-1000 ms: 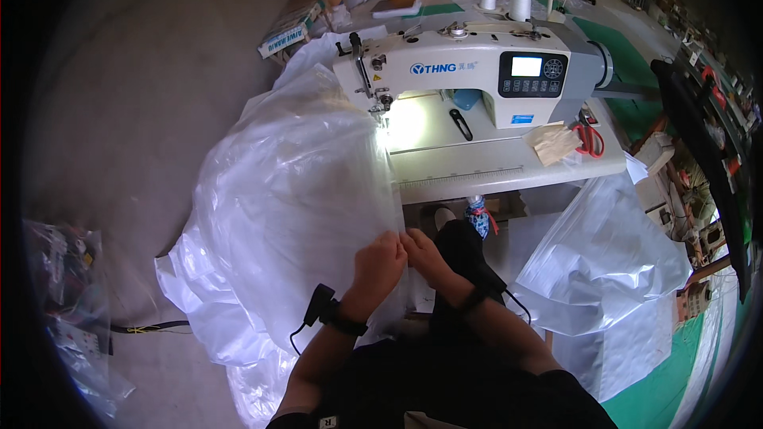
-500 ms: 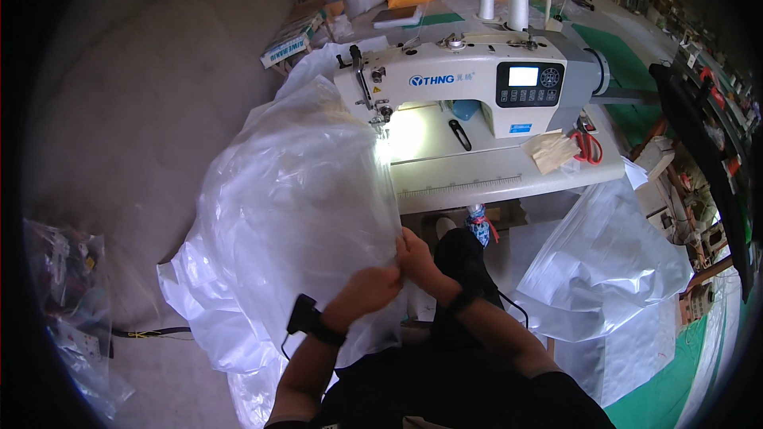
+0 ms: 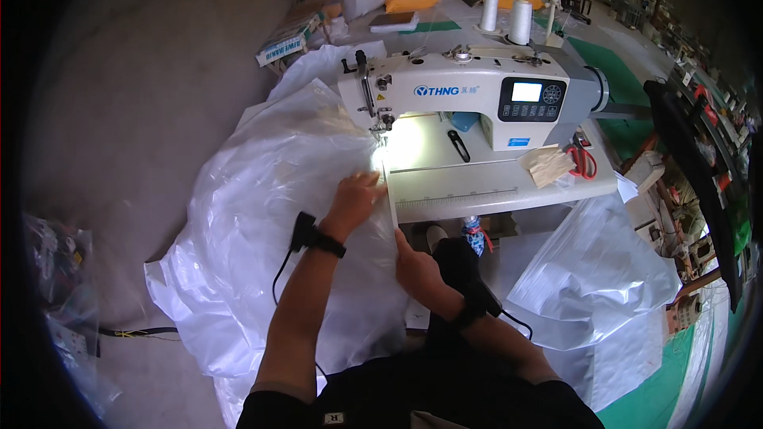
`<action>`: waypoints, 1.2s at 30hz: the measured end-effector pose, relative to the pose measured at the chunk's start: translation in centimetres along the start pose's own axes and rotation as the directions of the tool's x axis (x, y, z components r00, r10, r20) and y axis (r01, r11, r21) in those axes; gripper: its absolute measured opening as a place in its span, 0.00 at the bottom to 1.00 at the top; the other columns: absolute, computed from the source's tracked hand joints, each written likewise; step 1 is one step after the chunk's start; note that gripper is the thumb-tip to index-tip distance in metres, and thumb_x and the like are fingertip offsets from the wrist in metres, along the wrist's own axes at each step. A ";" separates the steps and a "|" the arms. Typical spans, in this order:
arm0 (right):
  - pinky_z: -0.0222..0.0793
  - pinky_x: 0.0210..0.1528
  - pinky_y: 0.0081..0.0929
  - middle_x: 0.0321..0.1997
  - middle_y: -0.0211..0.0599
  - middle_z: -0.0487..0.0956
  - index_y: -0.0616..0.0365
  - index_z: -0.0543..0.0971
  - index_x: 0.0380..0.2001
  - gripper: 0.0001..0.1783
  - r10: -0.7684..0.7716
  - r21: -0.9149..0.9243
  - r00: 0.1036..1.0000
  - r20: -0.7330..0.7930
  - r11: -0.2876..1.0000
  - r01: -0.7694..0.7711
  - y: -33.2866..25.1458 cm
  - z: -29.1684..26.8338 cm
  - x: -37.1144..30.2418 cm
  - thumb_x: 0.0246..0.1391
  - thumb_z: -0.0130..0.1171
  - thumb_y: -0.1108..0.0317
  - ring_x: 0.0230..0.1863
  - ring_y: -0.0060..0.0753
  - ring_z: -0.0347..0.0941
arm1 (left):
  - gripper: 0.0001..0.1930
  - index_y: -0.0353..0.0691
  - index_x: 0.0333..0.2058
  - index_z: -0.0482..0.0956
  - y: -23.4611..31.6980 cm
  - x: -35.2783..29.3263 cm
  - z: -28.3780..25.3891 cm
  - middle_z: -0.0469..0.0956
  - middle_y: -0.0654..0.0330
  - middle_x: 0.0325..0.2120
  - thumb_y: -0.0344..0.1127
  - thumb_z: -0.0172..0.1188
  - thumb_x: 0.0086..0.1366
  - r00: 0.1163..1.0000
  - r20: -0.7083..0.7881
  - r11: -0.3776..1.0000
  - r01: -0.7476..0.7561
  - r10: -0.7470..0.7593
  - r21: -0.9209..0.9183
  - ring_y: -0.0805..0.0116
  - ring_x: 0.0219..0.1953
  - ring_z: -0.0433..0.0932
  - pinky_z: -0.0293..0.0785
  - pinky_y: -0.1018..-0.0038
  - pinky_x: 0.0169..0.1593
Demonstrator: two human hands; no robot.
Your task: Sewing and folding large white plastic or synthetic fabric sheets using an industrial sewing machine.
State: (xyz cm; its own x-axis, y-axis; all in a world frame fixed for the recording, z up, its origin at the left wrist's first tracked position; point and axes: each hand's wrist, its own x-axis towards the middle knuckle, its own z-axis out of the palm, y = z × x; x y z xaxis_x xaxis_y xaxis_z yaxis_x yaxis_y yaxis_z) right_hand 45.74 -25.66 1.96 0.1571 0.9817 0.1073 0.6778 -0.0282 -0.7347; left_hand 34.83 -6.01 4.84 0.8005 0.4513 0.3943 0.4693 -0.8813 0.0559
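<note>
Shown draped at the left end of the sewing machine (image 3: 457, 89): translucent sheeting (image 3: 270, 183), probably light, limp and slippery, best taken by its straight edge (image 3: 392, 208), with the left hand (image 3: 354, 200) laid loosely open upon it and the right hand (image 3: 420, 272) closed, apparently pinching that edge.

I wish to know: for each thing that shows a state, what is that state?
White-and-grey sewing machine: rectangular screen lit
Translucent white plastic sheet: wrinkled, draped
Left bare hand: resting on sheet
Right bare hand: closed on sheet's edge
Two white thread cones: upright
Red-handled scissors: lying; open or shut unclear
</note>
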 end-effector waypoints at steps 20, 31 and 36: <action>0.74 0.28 0.36 0.27 0.48 0.80 0.69 0.59 0.62 0.36 0.032 -0.308 0.999 0.020 0.951 -0.025 -3.0 1.1 7.1 0.48 0.53 0.70 0.27 0.44 0.79 | 0.29 0.57 0.61 0.64 -14.4 -8.5 -4.6 0.61 0.57 0.61 0.58 0.49 0.64 0.732 0.045 0.716 0.650 -0.680 0.254 0.51 0.65 0.54 0.45 0.34 0.59; 0.76 0.29 0.33 0.25 0.43 0.81 0.77 0.61 0.58 0.34 0.094 -0.571 0.988 0.126 0.821 -0.005 -4.5 -0.4 13.4 0.49 0.53 0.69 0.27 0.40 0.81 | 0.29 0.57 0.61 0.63 -19.6 -3.5 -3.0 0.60 0.55 0.62 0.58 0.48 0.63 0.744 0.120 0.738 0.603 -0.657 0.302 0.50 0.66 0.53 0.48 0.33 0.59; 0.76 0.28 0.34 0.24 0.44 0.81 0.78 0.61 0.58 0.33 0.068 -0.536 0.993 0.094 0.844 -0.007 -3.9 -0.3 13.9 0.50 0.51 0.70 0.25 0.41 0.80 | 0.29 0.59 0.62 0.60 -21.3 -1.7 -1.8 0.60 0.56 0.61 0.57 0.46 0.64 0.722 0.104 0.720 0.646 -0.684 0.254 0.51 0.65 0.54 0.52 0.33 0.57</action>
State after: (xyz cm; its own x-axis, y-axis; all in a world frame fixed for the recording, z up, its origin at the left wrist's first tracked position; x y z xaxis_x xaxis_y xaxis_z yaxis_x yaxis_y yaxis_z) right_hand 45.53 -11.93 6.48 0.1347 0.9909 -0.0059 0.9562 -0.1316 -0.2615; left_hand 22.75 11.76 4.65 0.2951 0.9434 0.1513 0.9496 -0.3071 0.0624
